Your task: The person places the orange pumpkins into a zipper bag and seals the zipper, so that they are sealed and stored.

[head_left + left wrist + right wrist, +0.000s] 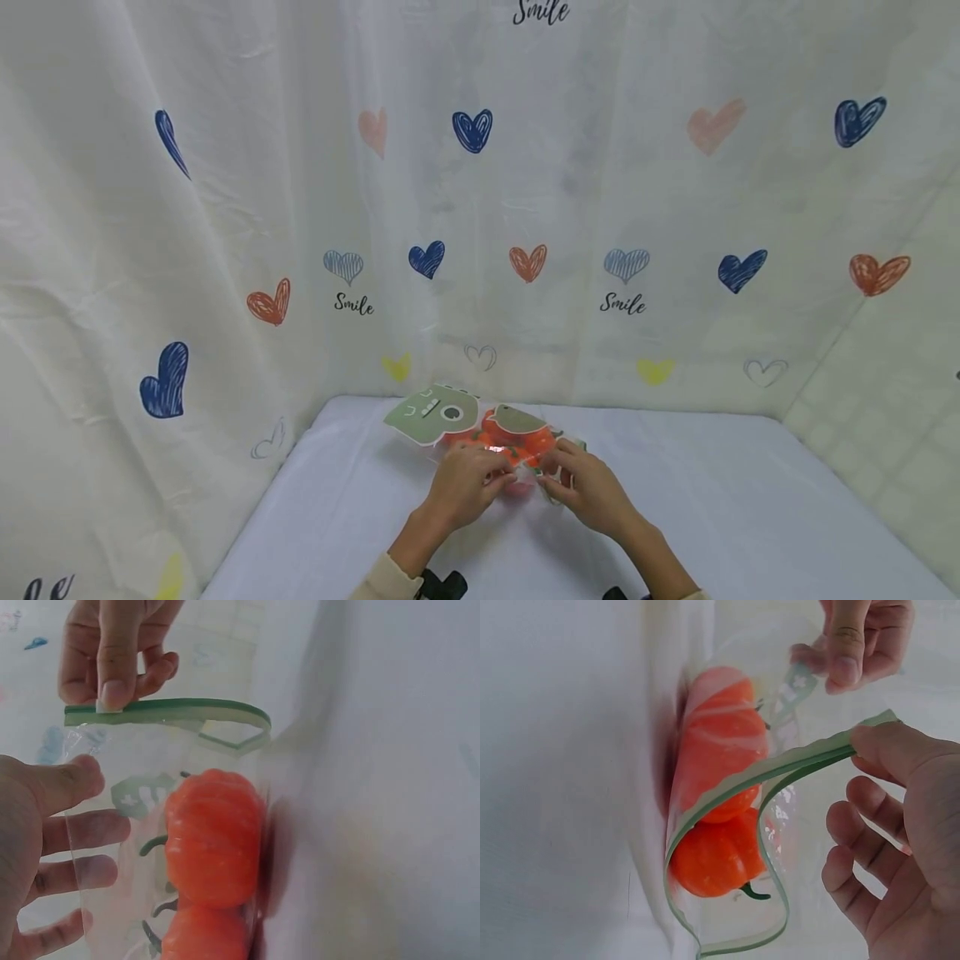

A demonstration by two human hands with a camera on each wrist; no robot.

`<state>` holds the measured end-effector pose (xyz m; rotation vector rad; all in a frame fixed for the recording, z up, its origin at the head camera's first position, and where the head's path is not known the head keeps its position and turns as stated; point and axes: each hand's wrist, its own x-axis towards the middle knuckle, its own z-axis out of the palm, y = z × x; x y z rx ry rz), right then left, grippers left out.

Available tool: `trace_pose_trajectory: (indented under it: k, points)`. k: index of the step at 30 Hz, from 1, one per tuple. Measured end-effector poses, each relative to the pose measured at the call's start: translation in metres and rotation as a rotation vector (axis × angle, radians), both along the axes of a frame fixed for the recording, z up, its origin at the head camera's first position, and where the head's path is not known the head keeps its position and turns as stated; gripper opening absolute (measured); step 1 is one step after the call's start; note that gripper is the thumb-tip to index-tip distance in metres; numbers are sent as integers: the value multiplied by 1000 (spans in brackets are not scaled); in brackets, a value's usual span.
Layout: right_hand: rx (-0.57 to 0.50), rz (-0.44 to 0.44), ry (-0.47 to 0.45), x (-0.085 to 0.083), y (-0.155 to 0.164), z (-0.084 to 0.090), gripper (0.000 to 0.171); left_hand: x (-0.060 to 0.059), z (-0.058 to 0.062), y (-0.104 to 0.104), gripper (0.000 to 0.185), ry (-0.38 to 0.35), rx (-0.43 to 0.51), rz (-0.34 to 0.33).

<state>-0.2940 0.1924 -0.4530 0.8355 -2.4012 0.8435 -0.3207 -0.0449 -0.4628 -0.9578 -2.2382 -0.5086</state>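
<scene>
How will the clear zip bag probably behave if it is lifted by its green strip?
The clear zip bag is probably floppy: its green strip already bends in curves. The orange pumpkins look round, so they may slide together and sag to the bottom.

Soft, even, bright light fills all three views, with no hard shadows. The head view bows outward at its edges, and its corners look slightly dim. In both wrist views the white worktop [390, 787] is washed out, the near fingers [855, 817] are blurred, and a faint reddish shadow lies beside the orange fruit [720, 757].
</scene>
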Motion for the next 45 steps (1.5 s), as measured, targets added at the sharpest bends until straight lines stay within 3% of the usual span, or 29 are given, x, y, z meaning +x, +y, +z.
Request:
trace_pose_trajectory:
  k: [27, 38, 45]
  points:
    - [116, -109, -71, -8, 17, -10, 11, 0, 3, -4, 10, 14, 57, 4]
    - [113, -156, -58, -13, 26, -18, 18, 2, 7, -6, 10, -33, 62, -12]
    - [132, -213, -116, -14, 29, -17, 14, 2, 9, -7, 9, -48, 66, -17]
